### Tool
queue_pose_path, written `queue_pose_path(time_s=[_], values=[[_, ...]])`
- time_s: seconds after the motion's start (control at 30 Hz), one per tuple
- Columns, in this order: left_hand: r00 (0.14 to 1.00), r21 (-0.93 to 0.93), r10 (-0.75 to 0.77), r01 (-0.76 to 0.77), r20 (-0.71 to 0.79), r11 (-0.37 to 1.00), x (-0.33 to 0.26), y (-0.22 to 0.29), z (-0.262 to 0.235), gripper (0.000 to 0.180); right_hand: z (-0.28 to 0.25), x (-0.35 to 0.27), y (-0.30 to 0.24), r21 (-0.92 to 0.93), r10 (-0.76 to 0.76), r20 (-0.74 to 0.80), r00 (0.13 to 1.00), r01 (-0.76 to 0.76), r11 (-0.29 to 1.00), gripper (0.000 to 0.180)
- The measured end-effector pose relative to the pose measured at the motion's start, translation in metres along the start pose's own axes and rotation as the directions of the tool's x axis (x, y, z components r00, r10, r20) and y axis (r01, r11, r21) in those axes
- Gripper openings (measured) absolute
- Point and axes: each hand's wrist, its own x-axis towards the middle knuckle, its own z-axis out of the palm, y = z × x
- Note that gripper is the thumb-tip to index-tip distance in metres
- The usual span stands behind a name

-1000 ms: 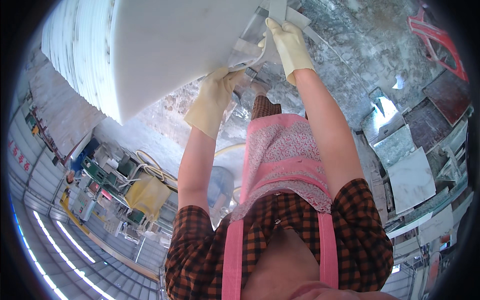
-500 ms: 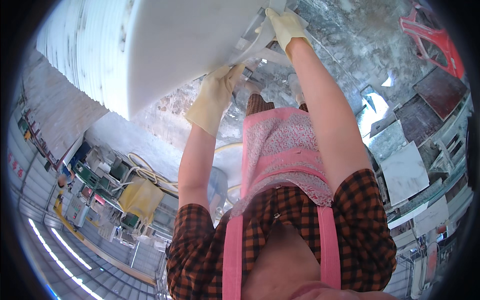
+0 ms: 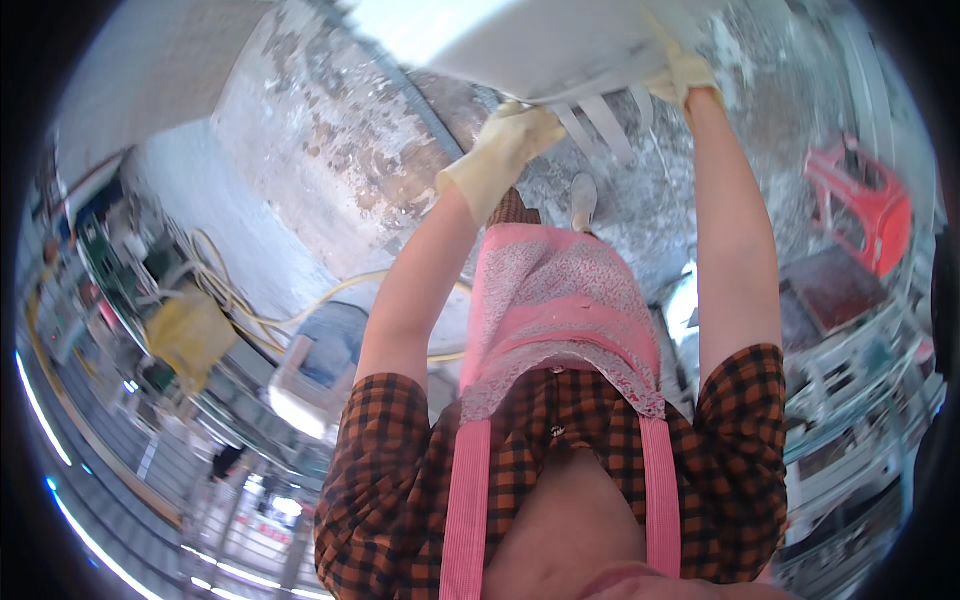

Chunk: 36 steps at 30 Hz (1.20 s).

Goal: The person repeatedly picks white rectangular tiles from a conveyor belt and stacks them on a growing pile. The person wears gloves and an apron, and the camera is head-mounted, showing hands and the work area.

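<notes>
A large white slab [image 3: 560, 45] with a smooth face is at the top of the view, its near edge toward me. My left hand [image 3: 515, 140], in a cream rubber glove, is closed on its near left edge; the fingertips are partly hidden. At the slab's right end my right hand [image 3: 685, 78], gloved alike, grips the edge, somewhat blurred by motion. Several pale flat strips [image 3: 605, 125] hang down below the near edge between my two hands.
Stained concrete floor [image 3: 340, 150] stretches ahead, with a long grey bar [image 3: 425, 115] on it. A red plastic stool [image 3: 860, 205] and dark panels [image 3: 830, 285] are at the right. Yellow hoses [image 3: 330, 290], a blue bucket [image 3: 335, 345] and a yellow cloth [image 3: 190, 335] are at the left.
Both hands have moved rightward with the white slab, my right hand also dropping lower in view. The tall stack of white sheets at the upper left has mostly left the view.
</notes>
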Motion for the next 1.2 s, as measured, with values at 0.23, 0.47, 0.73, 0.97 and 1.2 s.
queue_pose_path(time_s=[0.23,0.47,0.73,0.97,1.2], values=[[0.990,0.326,0.138,-0.121,-0.030,0.937,0.001,-0.014,0.000,0.028,-0.028,-0.058,-0.015,-0.029,-0.102,-0.134,0.986,0.099,0.995,0.054],[0.897,0.427,0.417,-0.324,-0.145,0.844,0.008,-0.017,-0.041,0.042,-0.081,-0.131,0.041,-0.067,-0.143,0.026,0.989,0.144,0.987,0.042],[0.812,0.514,0.554,-0.402,-0.182,0.758,0.032,-0.007,-0.043,0.055,-0.058,-0.135,0.073,-0.044,-0.142,0.276,0.951,0.160,0.986,0.049],[0.925,0.364,0.334,-0.251,-0.184,0.897,0.025,0.003,-0.028,0.033,0.008,-0.099,0.008,0.236,-0.122,-0.128,0.984,0.150,0.960,0.069],[0.923,0.405,0.356,-0.273,-0.146,0.873,0.017,0.009,-0.018,0.032,0.025,-0.054,0.000,0.266,-0.096,-0.156,0.983,0.135,0.954,0.085]])
